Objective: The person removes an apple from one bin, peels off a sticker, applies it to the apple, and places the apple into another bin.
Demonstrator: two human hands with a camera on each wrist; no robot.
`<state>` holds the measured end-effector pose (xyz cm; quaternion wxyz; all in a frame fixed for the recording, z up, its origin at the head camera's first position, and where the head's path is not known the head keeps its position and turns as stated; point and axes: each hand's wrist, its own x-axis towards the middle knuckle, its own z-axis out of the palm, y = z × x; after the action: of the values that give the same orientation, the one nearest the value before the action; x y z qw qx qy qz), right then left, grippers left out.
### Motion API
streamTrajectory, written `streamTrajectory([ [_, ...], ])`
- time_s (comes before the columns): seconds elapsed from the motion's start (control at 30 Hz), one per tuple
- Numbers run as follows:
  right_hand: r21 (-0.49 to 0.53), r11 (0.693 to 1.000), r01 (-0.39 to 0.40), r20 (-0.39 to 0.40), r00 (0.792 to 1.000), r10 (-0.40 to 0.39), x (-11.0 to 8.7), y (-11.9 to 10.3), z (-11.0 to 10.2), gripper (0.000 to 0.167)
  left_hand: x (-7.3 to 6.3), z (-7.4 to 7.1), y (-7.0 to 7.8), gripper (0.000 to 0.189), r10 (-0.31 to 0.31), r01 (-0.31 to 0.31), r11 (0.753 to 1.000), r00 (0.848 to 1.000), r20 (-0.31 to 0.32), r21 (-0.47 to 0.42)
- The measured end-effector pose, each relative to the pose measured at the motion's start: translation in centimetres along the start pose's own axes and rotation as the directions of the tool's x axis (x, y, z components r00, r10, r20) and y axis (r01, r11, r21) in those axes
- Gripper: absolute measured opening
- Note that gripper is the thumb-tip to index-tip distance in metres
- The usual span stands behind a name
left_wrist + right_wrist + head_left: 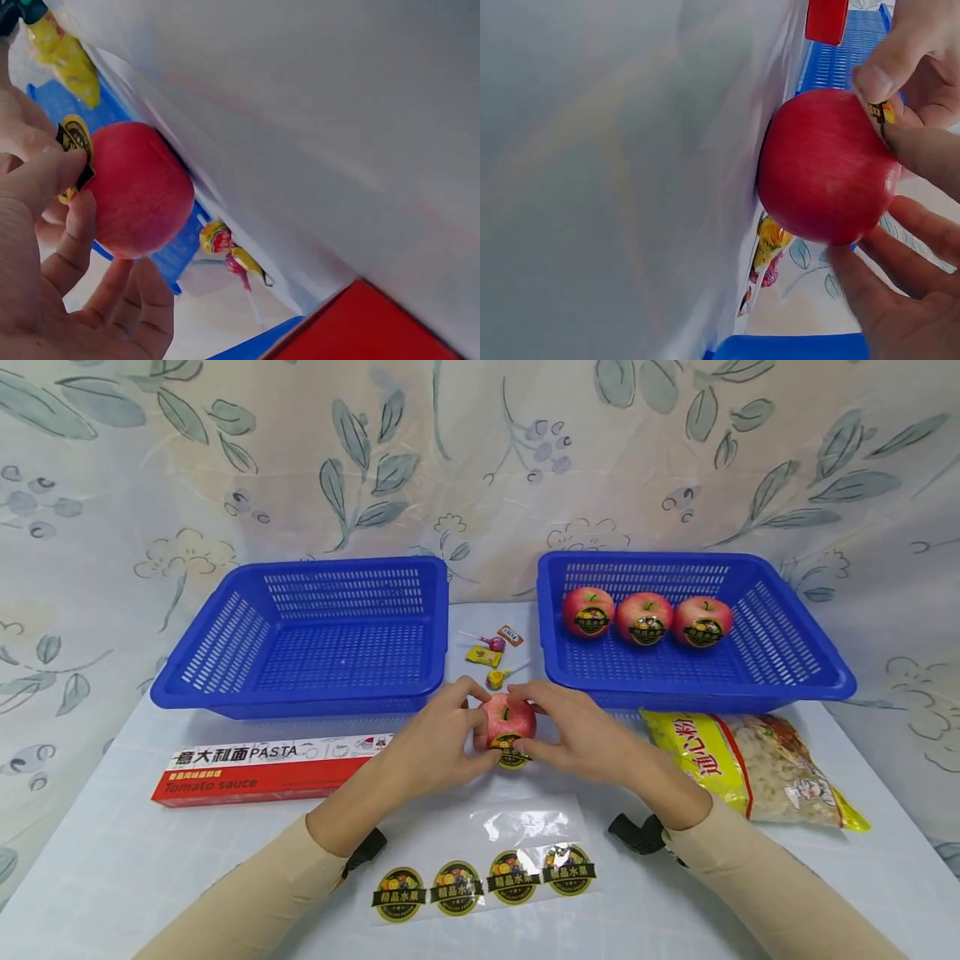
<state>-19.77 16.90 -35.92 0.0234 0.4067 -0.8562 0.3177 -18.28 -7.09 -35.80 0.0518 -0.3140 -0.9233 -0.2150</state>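
Note:
A red apple (510,714) stands upright on the table at the middle of the head view. A round black-and-gold fruit sticker (512,753) lies on its near side, its edges partly under the thumbs. My left hand (441,735) holds the apple from the left, with its thumb on the sticker and its fingers round the far side. From the right, my right hand (581,735) grips the same apple, thumb at the sticker's other edge. In the left wrist view the sticker (76,154) sticks out slightly from the apple (142,191).
A clear sheet (525,822) with several stickers lies in front. Behind stand a blue basket (300,702) on the left and another basket (697,692) holding three stickered apples. A pasta box (270,772), a pasta bag (750,768) and small candies (483,655) lie around.

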Motion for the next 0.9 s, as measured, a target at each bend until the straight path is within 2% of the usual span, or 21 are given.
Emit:
streamTrajectory([
  [0.13,-0.065,0.998,-0.013,0.073,0.997,0.018,0.2,0.0,0.2,0.069,0.1,0.1,0.1,0.028,-0.013,0.012,0.999,0.999,0.029,0.033],
  [0.33,-0.077,0.997,-0.004,0.089,0.996,0.011,0.8,0.2,0.1,0.072,0.3,-0.1,0.0,0.031,-0.011,0.009,1.0,0.997,0.074,0.018],
  [0.53,-0.091,0.996,0.027,0.117,0.993,-0.016,1.0,0.5,-0.6,0.065,0.6,-0.7,-0.5,0.035,0.02,-0.019,1.0,0.995,0.102,-0.008],
  [0.73,-0.092,0.991,0.095,0.145,0.986,-0.081,1.3,0.9,-1.0,0.059,0.3,-1.1,-0.5,0.034,0.068,-0.072,0.997,0.988,0.135,0.026],
  [0.9,-0.051,0.991,0.127,0.164,0.979,-0.118,1.1,1.0,-1.6,0.054,-0.1,-1.6,-0.6,0.027,0.055,-0.061,0.998,0.983,0.172,0.029],
])
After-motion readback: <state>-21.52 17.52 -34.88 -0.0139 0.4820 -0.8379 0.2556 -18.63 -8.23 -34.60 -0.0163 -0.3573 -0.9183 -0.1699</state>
